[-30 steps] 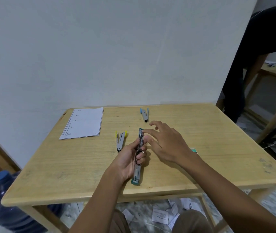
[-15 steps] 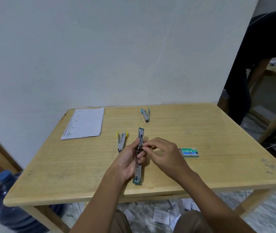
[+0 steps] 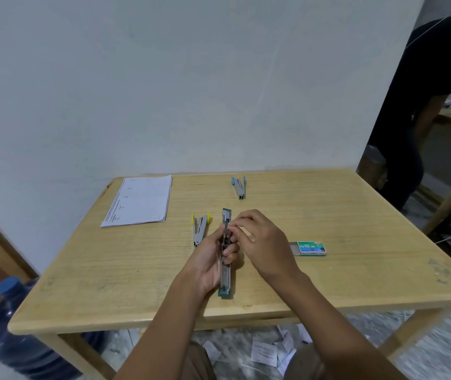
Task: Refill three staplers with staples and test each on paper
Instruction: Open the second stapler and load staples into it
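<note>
A green stapler (image 3: pixel 225 281) lies swung fully open and flat on the wooden table (image 3: pixel 356 283), pointing away from me. My left hand (image 3: pixel 213 256) grips its middle from the left. My right hand (image 3: pixel 260 239) has its fingertips pinched at the stapler's metal channel; what they hold is too small to tell. A yellow stapler (image 3: pixel 199 228) lies just left of it, and a blue stapler (image 3: pixel 239 187) farther back. A green staple box (image 3: pixel 310 248), slid partly open, sits to the right. White paper sheets (image 3: pixel 139 200) lie at the back left.
The table stands against a white wall. A person in dark clothes (image 3: pixel 422 105) stands at the right by another table. A blue water jug (image 3: pixel 13 333) sits on the floor at the left, and paper scraps (image 3: pixel 265 352) lie under the table.
My right hand drew back from over the far end of the green stapler and pinched its fingertips at the metal channel, uncovering the staple box. My left hand kept its grip.
</note>
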